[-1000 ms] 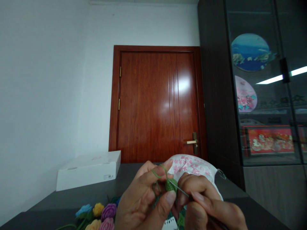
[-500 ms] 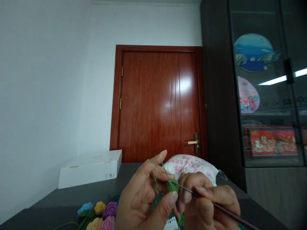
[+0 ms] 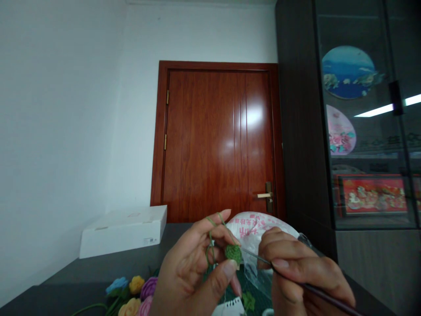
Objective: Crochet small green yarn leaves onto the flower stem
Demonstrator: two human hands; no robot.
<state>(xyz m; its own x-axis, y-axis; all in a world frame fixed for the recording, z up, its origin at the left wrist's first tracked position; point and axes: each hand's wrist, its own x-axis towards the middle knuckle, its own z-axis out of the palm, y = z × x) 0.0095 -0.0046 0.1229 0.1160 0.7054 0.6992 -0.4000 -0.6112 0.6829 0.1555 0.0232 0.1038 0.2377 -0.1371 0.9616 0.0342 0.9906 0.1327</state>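
Note:
My left hand pinches a small green crocheted piece between thumb and fingers. Green yarn loops over its raised index finger and runs down to the piece. In my right hand is a crochet hook with a dark handle and thin metal shaft. The hook's tip is at the right edge of the crocheted piece; whether it sits in a stitch I cannot tell. Below the hands lie a green crocheted leaf-like piece and a spiral-bound notepad, both partly hidden.
Crocheted flowers in several colours lie at the front left of the dark table. A white box stands behind them. Beyond my hands is a white plastic bag with pink print. A glass-fronted cabinet stands on the right.
My right hand has moved right with the hook, away from my left hand. The crocheted piece has turned slightly in my left fingers, and more of the bag and notepad shows.

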